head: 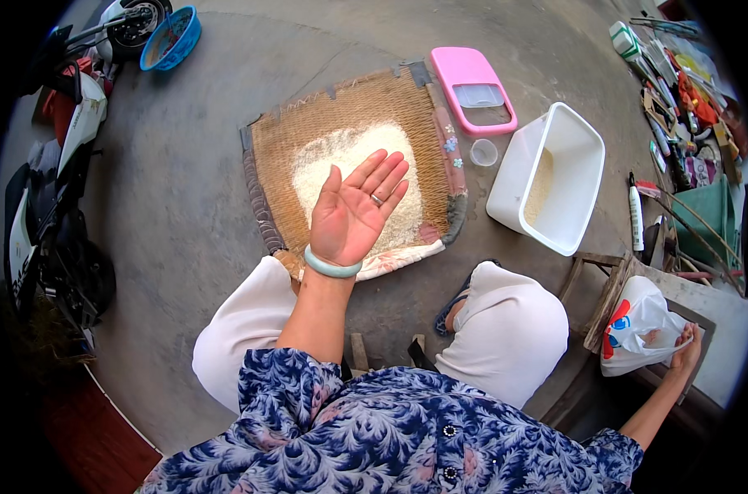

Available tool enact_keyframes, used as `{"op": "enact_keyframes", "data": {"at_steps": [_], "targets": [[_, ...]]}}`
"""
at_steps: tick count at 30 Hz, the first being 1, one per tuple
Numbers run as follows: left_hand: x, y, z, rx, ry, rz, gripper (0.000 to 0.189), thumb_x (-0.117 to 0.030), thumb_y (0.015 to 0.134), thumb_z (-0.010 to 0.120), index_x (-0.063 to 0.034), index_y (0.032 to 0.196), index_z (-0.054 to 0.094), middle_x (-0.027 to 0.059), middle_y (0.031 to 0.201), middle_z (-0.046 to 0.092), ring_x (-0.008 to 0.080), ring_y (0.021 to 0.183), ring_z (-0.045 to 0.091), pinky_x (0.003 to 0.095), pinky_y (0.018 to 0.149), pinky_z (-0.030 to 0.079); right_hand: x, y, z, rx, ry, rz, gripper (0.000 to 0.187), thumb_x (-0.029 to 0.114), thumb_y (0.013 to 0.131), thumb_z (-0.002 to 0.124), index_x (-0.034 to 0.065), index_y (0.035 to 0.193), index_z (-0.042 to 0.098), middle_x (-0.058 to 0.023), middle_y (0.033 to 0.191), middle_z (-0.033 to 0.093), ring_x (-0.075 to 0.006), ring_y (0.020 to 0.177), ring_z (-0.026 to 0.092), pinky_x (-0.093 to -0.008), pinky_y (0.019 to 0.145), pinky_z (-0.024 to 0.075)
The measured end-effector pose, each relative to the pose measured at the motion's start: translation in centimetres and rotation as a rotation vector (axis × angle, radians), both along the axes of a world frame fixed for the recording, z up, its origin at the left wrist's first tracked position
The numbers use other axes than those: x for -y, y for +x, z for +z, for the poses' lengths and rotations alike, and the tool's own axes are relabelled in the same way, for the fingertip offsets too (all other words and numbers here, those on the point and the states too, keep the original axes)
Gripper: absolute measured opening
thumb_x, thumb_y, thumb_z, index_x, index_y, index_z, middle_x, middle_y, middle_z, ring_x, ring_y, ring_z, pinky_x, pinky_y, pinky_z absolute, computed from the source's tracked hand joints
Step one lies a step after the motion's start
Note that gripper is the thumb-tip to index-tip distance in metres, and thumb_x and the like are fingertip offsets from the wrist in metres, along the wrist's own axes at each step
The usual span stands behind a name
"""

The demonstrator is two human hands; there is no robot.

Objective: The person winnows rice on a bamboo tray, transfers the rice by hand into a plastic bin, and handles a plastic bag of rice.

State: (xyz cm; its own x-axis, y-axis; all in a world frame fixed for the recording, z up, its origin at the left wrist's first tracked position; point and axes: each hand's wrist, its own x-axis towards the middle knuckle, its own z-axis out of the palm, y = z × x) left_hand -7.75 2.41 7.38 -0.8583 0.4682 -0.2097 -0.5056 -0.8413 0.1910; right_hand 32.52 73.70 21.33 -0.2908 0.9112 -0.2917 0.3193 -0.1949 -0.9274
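My left hand (355, 213), with a ring and a pale green bangle (332, 264), is held palm up with nothing in it. Below it a heap of white rice grains (327, 160) is spread on a woven winnowing tray (269, 179) with patched cloth edging. My right hand (688, 347), far to the right, grips the edge of a white plastic bag (636, 309) with red and blue print. What the bag holds is mostly hidden. Right of the tray, a tilted white plastic bin (504, 204) has some rice (539, 185) inside.
A pink lid (463, 68) and a clear cup (483, 152) lie between tray and bin. A wooden stool (609, 302) stands near the bag. Motorcycle (71, 160) and blue basin (192, 40) are at left; a green bucket (707, 213) and clutter line the right.
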Motion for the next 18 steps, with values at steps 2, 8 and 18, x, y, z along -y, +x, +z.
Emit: {"op": "enact_keyframes", "data": {"at_steps": [2, 8, 18], "targets": [[0.1, -0.1, -0.2, -0.015, 0.024, -0.003, 0.061, -0.031, 0.100, 0.041, 0.0118, 0.142, 0.028, 0.0303, 0.148, 0.031, 0.0377, 0.141, 0.029, 0.0486, 0.119, 0.023, -0.9, 0.5, 0.2, 0.037, 0.008, -0.045, 0.017, 0.030, 0.094, 0.061, 0.0133, 0.093, 0.061, 0.0067, 0.078, 0.063, 0.0003, 0.055, 0.048, -0.0149, 0.047, 0.0360], [-0.1, -0.1, 0.3, -0.105, -0.075, -0.037, 0.055, -0.006, 0.093, 0.041, 0.0097, 0.144, 0.027, 0.0299, 0.148, 0.032, 0.0372, 0.140, 0.032, 0.0485, 0.118, 0.025, -0.4, 1.4, 0.3, 0.461, 0.201, -0.080, 0.025, 0.035, 0.093, 0.061, 0.0110, 0.098, 0.060, 0.0037, 0.081, 0.062, -0.0045, 0.058, 0.051, -0.0195, 0.051, 0.0399], [-0.9, 0.0, 0.6, -0.090, -0.096, -0.067, 0.056, 0.007, 0.091, 0.039, 0.0091, 0.145, 0.024, 0.0303, 0.147, 0.032, 0.0344, 0.137, 0.037, 0.0451, 0.118, 0.028, 1.6, 1.5, 1.0, 0.510, 0.270, -0.001, 0.033, 0.038, 0.094, 0.059, 0.0065, 0.104, 0.060, -0.0005, 0.084, 0.061, -0.0083, 0.062, 0.054, -0.0227, 0.053, 0.0418]]}}
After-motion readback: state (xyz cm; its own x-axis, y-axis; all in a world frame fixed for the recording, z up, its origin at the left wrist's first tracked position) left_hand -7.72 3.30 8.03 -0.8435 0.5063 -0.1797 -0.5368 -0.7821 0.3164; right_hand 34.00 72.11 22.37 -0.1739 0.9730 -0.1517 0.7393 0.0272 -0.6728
